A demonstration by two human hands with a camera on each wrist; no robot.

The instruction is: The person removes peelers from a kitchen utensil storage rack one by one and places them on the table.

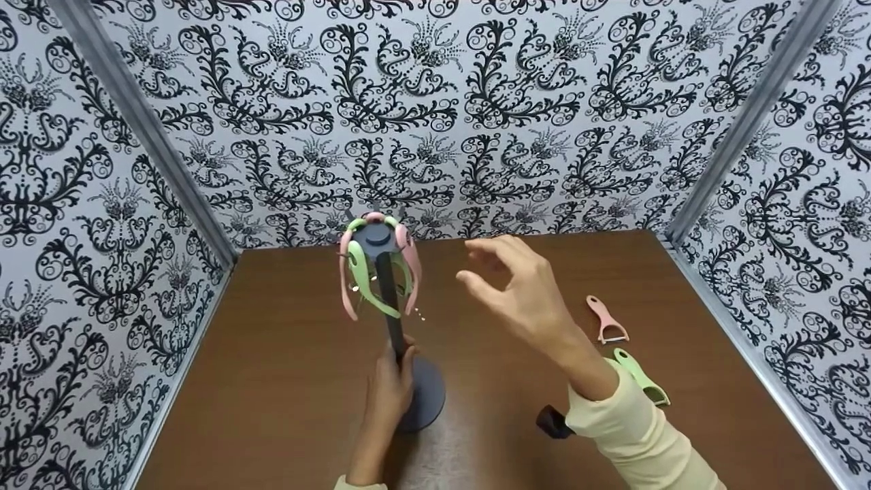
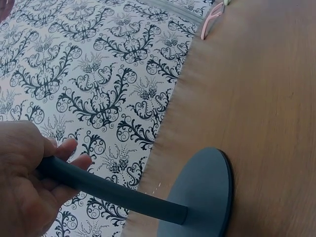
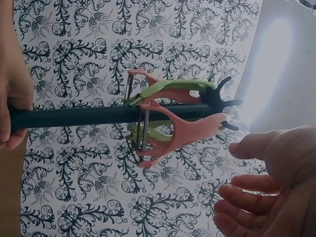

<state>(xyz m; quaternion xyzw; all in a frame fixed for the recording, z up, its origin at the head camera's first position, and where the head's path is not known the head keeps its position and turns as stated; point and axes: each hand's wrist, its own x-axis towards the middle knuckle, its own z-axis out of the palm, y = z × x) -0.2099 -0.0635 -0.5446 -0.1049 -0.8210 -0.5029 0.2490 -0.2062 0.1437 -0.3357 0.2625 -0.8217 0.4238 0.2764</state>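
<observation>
A dark grey utensil stand (image 1: 389, 292) has hooks at its top, with several Y-shaped peelers hanging around the pole. Among them are a pink peeler (image 3: 197, 129) and a green peeler (image 1: 360, 269), their blades pointing down. My left hand (image 1: 391, 384) grips the pole low, above the round base (image 2: 205, 185). To the right of the hanging peelers, my right hand (image 1: 520, 289) is held in the air, thumb and fingers apart and nothing between them. In the right wrist view its fingertips are close to the hook end.
On the brown table (image 1: 272, 381), a pink peeler (image 1: 600, 313) and a green peeler (image 1: 634, 367) lie to the right. A small black object (image 1: 552, 422) is partly behind the right sleeve (image 1: 633, 422). Patterned walls (image 1: 435, 102) enclose the back and sides.
</observation>
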